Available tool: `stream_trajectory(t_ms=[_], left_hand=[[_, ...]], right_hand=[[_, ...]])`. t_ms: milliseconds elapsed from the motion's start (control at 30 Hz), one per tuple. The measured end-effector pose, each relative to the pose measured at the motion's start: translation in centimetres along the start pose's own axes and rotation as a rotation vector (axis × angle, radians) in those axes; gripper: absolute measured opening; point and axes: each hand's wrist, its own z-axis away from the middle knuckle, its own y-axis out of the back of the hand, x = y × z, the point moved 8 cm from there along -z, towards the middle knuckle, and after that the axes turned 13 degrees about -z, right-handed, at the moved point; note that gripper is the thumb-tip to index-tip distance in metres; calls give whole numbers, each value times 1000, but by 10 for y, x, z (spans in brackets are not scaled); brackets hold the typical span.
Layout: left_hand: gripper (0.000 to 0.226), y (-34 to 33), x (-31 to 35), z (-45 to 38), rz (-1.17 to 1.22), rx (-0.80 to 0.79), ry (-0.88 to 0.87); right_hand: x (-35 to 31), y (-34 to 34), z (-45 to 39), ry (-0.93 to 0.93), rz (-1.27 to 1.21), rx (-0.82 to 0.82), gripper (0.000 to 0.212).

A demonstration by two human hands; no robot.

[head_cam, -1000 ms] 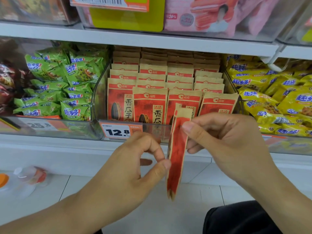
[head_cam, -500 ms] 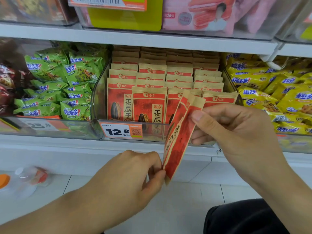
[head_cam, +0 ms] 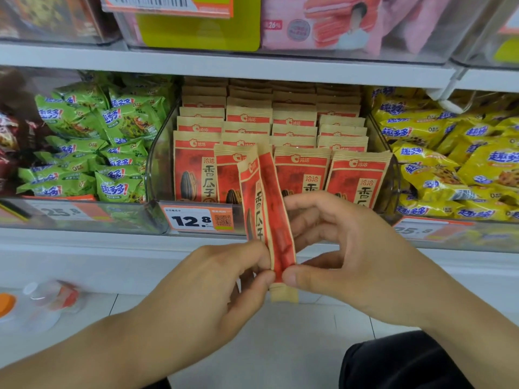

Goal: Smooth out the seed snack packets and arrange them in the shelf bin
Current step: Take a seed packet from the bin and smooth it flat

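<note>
- A white shelf (head_cam: 224,70) carries clear bins side by side; pale floor tiles (head_cam: 280,346) lie below.
- The middle shelf bin (head_cam: 157,175) holds rows of upright red-and-tan seed packets (head_cam: 300,169), with a price tag (head_cam: 198,219) reading 12.8 on its front.
- Green snack bags (head_cam: 92,141) fill the bin to its left, yellow snack bags (head_cam: 455,164) the one to its right.
- The left hand (head_cam: 222,279) and right hand (head_cam: 345,248) pinch one held packet (head_cam: 269,209) between thumbs and fingers near its lower end, upright and edge-on, just in front of the bin.
- A blurred bottle (head_cam: 50,301) lies on the floor at left; the upper shelf's goods are cut off at the top.
</note>
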Motion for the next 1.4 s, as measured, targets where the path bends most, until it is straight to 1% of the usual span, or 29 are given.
stream_trajectory(t_ms=[100, 300, 467, 600, 667, 733, 833, 900, 967, 1000, 1033, 1100, 1167, 1300, 1367, 1400], left_hand=[[12, 1, -1, -3, 26, -21, 3], [17, -1, -9, -9, 153, -112, 2], [17, 7, -8, -11, 178, -74, -6], [16, 8, -11, -11, 172, -53, 10], [16, 5, -13, -10, 179, -62, 35], [19, 3, -14, -8, 229, -78, 74], [43, 3, -22, -8, 269, -117, 170], [60, 4, -36, -8, 351, -101, 307], [67, 2, -48, -5, 521, -72, 474], [69, -1, -49, -4, 603, -63, 527], [68, -3, -48, -3, 673, -52, 556], [58, -4, -40, -4, 767, -29, 570], [47, -5, -34, -5, 800, -25, 563], [37, -10, -38, -4, 878, -3, 577], [23, -11, -41, -5, 921, 14, 572], [20, -11, -44, -5, 935, 29, 567]], right_hand=[[0, 2, 0, -24, -2, -5, 63], [3, 1, -1, -38, -69, 21, 52], [-1, 7, -2, -28, -161, 56, 44], [3, 7, -3, -57, -182, 91, 31], [4, 5, -3, -46, -156, 101, 28], [2, 3, -2, -11, -118, 119, 27], [0, 2, 0, 42, -112, 144, 26], [-3, 2, 1, 86, -101, 176, 28], [-4, 2, 2, 116, -56, 198, 28], [-3, 0, 2, 120, -31, 193, 28], [-3, -3, 2, 122, -8, 183, 27], [-4, -7, 4, 149, 48, 177, 25], [-6, -11, 6, 179, 101, 183, 24], [-8, -17, 7, 224, 164, 158, 23], [-9, -20, 7, 237, 145, 133, 23], [-9, -20, 6, 239, 122, 128, 22]])
